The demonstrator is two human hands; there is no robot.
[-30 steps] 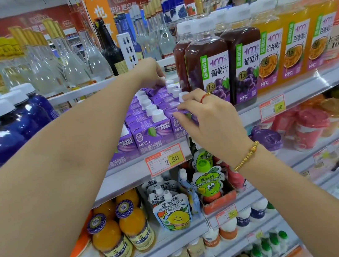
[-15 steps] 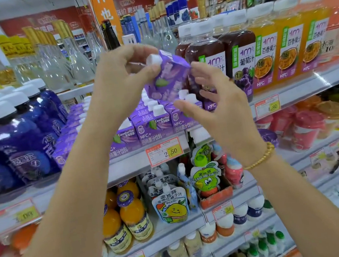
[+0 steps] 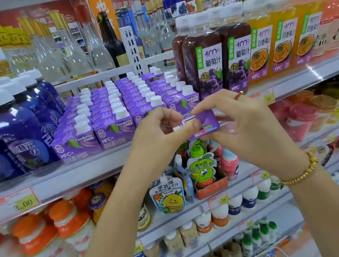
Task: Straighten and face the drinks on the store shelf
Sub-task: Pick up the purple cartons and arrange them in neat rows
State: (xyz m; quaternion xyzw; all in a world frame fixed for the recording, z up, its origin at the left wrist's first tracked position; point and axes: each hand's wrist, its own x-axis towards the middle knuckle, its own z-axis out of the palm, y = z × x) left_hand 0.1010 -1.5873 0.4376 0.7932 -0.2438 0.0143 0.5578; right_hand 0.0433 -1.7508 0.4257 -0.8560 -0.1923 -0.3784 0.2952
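I hold one small purple juice carton [image 3: 204, 124] in both hands in front of the shelf edge, tipped so its bottom faces me. My left hand [image 3: 155, 130] pinches its left side and my right hand [image 3: 240, 122] curls around its right side. Behind them, several rows of matching purple cartons with white caps [image 3: 115, 112] stand on the white shelf [image 3: 78, 175]. The front carton of the right-hand row is partly hidden by my fingers.
Blue bottles [image 3: 17, 129] stand left of the cartons, and dark grape juice bottles [image 3: 209, 60] and orange juice bottles [image 3: 283, 41] to the right. Glass bottles fill the back. Lower shelves hold orange bottles [image 3: 54, 229], juice pouches [image 3: 170, 196] and small yoghurt drinks.
My left hand pulled one carton out of the back rows and lifted it; both hands then brought it down in front of the shelf edge and turned it over.
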